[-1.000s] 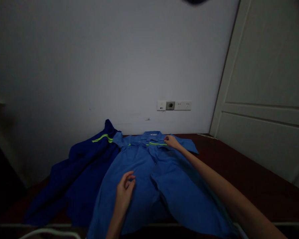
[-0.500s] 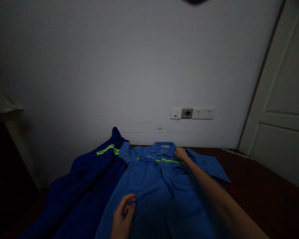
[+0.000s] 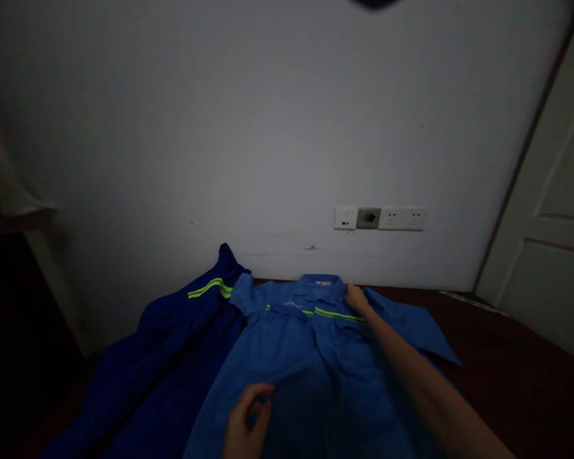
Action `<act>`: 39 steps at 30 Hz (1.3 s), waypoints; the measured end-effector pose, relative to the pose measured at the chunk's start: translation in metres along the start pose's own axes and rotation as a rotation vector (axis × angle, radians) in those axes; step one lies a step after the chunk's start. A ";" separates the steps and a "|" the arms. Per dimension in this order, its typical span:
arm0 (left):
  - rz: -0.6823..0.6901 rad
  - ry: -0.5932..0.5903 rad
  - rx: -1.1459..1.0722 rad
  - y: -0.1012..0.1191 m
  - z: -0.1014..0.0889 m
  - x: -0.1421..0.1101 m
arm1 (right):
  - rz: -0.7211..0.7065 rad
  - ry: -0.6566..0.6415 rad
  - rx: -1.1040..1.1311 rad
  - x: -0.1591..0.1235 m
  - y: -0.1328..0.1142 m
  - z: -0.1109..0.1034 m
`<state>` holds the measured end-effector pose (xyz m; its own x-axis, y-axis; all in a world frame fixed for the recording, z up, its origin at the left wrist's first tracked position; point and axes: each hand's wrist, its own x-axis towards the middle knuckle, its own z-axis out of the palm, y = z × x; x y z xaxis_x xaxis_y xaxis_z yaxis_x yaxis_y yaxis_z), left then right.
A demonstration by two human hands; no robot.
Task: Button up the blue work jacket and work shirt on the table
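A light blue work shirt (image 3: 287,357) lies spread face up, its collar toward the wall and a yellow-green stripe across the chest. My right hand (image 3: 356,298) reaches far forward to the shoulder beside the collar, its fingers closed on the cloth there. Low in the view, my left hand (image 3: 249,417) is over the lower front of the shirt, with fingers loosely curled, a gap to the thumb and nothing held. To the left is a dark blue garment (image 3: 167,344) with a similar stripe, partly touching the shirt's left sleeve.
The clothes rest on a dark red-brown surface (image 3: 502,357) against a pale wall (image 3: 220,127). Sockets (image 3: 402,218) are set low in the wall. A white panelled door (image 3: 555,255) stands at the right. Pale cloth (image 3: 19,197) hangs over something at the left edge.
My right hand has shifted from near the chest stripe to the shoulder beside the collar and closed on the cloth. The view has turned and moved closer; my left hand now sits lower in it.
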<state>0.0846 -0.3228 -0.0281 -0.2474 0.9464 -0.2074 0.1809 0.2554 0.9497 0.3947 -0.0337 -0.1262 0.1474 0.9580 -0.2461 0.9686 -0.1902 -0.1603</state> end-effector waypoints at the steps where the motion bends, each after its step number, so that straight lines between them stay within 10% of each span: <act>1: 0.007 -0.009 0.003 0.001 0.001 -0.001 | 0.005 0.008 0.008 0.000 0.000 0.001; 16: 0.119 -0.093 0.039 0.017 0.000 0.000 | -0.038 0.154 0.042 0.000 -0.021 -0.045; 26: 0.183 -0.021 -0.029 0.077 0.011 0.018 | -0.637 0.238 -0.251 -0.030 -0.060 -0.186; 39: 0.720 0.296 0.077 0.191 0.063 0.048 | -1.121 0.716 -0.671 -0.125 -0.074 -0.330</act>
<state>0.1671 -0.2161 0.1283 -0.2860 0.7948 0.5352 0.4562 -0.3782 0.8055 0.3707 -0.0687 0.2323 -0.8461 0.4724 0.2467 0.5217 0.6398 0.5643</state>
